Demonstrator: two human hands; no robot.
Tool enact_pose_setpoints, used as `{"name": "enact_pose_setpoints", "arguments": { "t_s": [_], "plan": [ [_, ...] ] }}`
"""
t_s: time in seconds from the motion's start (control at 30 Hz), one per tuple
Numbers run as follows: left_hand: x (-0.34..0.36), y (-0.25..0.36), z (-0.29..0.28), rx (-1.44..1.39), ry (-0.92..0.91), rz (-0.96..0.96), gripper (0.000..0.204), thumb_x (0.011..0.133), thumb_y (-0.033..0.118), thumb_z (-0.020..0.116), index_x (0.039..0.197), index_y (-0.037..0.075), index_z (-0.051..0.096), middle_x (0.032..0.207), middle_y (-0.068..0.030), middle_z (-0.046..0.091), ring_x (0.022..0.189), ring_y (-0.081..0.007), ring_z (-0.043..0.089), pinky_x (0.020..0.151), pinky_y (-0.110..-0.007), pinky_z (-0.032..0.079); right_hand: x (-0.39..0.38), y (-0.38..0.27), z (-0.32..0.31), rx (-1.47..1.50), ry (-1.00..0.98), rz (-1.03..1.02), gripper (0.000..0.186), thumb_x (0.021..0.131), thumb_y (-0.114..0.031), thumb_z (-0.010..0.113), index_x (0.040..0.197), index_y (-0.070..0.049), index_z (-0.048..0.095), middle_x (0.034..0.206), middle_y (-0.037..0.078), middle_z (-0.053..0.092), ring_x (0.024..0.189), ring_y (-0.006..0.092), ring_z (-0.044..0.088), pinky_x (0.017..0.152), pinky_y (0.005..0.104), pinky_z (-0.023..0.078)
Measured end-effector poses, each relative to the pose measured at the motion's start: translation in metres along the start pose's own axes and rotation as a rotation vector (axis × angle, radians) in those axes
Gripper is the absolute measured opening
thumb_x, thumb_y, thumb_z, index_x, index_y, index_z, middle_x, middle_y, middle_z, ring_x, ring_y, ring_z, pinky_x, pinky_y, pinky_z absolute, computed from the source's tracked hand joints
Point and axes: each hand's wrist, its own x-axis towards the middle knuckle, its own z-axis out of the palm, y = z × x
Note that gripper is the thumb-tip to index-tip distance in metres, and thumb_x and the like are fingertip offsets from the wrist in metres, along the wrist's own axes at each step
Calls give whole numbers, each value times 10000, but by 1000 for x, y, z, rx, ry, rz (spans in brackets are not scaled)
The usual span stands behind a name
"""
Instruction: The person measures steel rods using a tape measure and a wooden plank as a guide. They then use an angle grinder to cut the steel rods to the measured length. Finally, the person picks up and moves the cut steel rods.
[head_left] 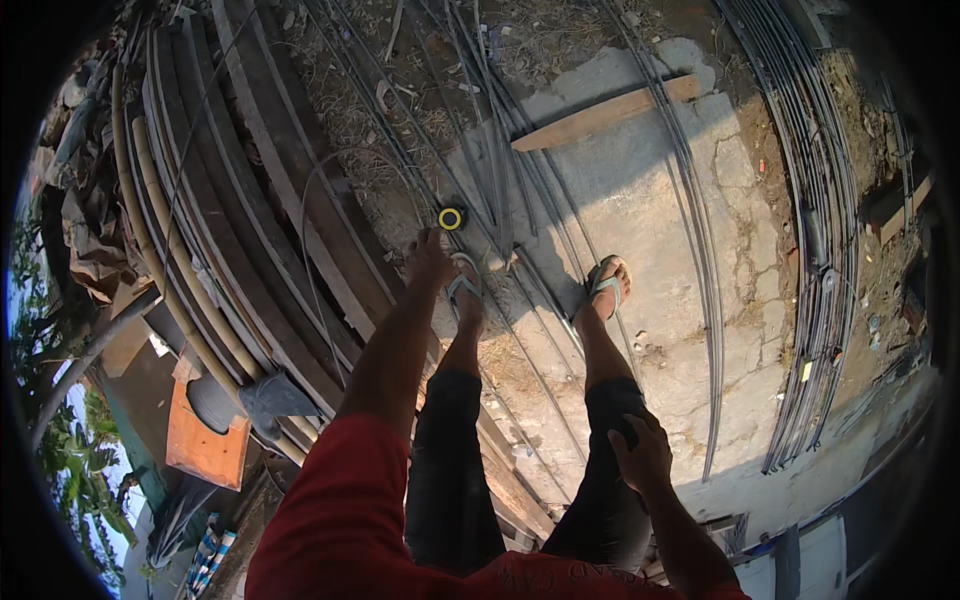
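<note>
My left hand (430, 262) reaches down in front of my left foot, its fingers stretched out and the tips in shadow. Just beyond them sits a small round black thing with a yellow ring (450, 218), on or beside thin steel bars (500, 195); its kind is unclear, and I cannot tell whether the fingertips touch it. My right hand (643, 455) rests with fingers spread on my right leg near the knee, holding nothing. Both feet, in flip-flops (610, 288), stand among the bars on the concrete.
Long wooden planks (280, 170) and bamboo poles (185, 250) lie along the left. A loose board (600, 118) crosses the slab ahead. More steel bars (700, 270) run on the right, with a thick bundle (815, 200) farther over. An orange panel (205, 435) stands lower left.
</note>
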Motion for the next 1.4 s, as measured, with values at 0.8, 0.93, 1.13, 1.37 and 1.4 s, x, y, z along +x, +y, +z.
{"name": "enact_pose_setpoints", "arguments": {
  "t_s": [0.8,0.93,1.13,1.37,1.4],
  "plan": [
    [-333,-56,-280,-540,-85,593,419,837,229,814,1146,51,595,1176,-209,596,1171,-435,578,982,-518,478,-126,-302,149,739,-103,-102,385,1023,-339,689,1262,-37,703,1128,153,760,1003,246,747,882,371,583],
    [-343,-51,-367,-459,-569,531,644,804,333,876,1296,44,576,1301,-197,627,1293,-404,589,1057,-493,499,-147,-298,140,978,-380,-84,462,983,-408,731,1245,-29,706,1082,133,758,992,222,737,897,366,572],
    [-323,-33,-434,-80,-470,1130,612,953,350,732,1466,73,546,1321,-201,625,1263,-389,599,1045,-477,501,-228,-288,46,1235,-321,-378,375,1040,-363,679,1201,-28,627,1049,77,693,993,156,679,891,312,547],
    [-196,-70,-498,415,-498,956,292,966,228,646,1163,33,738,1059,-203,665,1112,-390,616,971,-498,488,-294,-6,-73,2155,702,-526,162,889,-144,738,1011,-104,639,1031,76,673,965,251,684,913,412,565],
    [-202,-43,-494,447,-545,898,274,968,249,648,1100,33,751,1033,-201,682,1094,-383,631,955,-487,496,-296,60,-68,2188,964,-452,148,920,-191,740,1002,-104,652,992,54,677,965,212,677,889,363,544]
  ]
}}
